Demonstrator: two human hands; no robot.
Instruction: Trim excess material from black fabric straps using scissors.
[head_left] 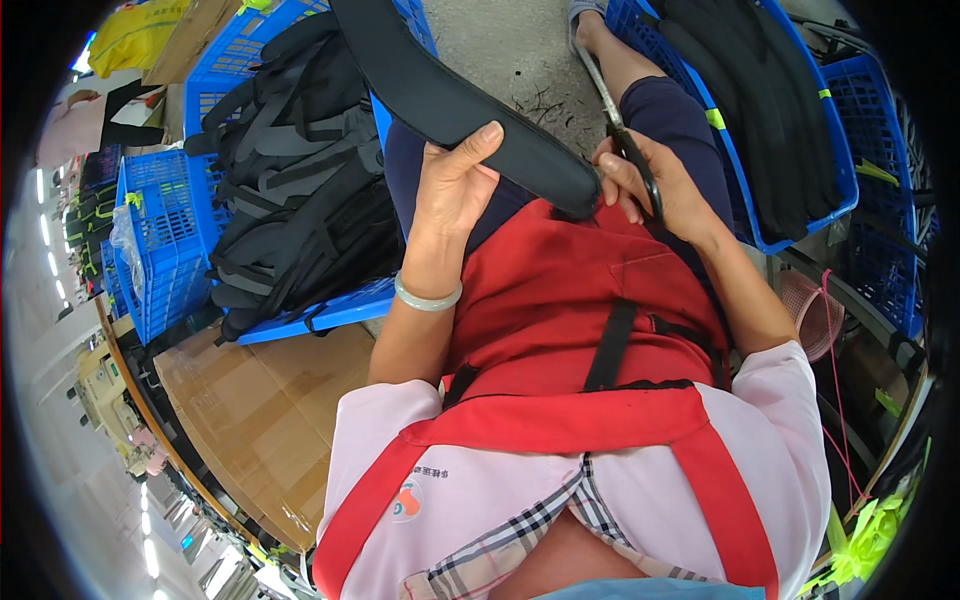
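A long black padded strap (455,100) curves from the top edge down to a rounded end above my lap. My left hand (450,190) grips it by its near edge, thumb on top. In my right hand (662,185) is a pair of scissors (606,98) with black handles, the metal blades pointing up and away from me. The right fingertips are close to the strap's rounded end; whether they touch it I cannot tell. Beneath both hands lies my red apron (560,290).
Left, a blue crate (215,85) is heaped with black and grey straps (290,170); another blue crate (160,240) stands beside it. A cardboard sheet (260,410) lies nearer. Right, a blue crate (848,190) holds long black padded pieces (755,110). Dark scraps litter the floor (500,45).
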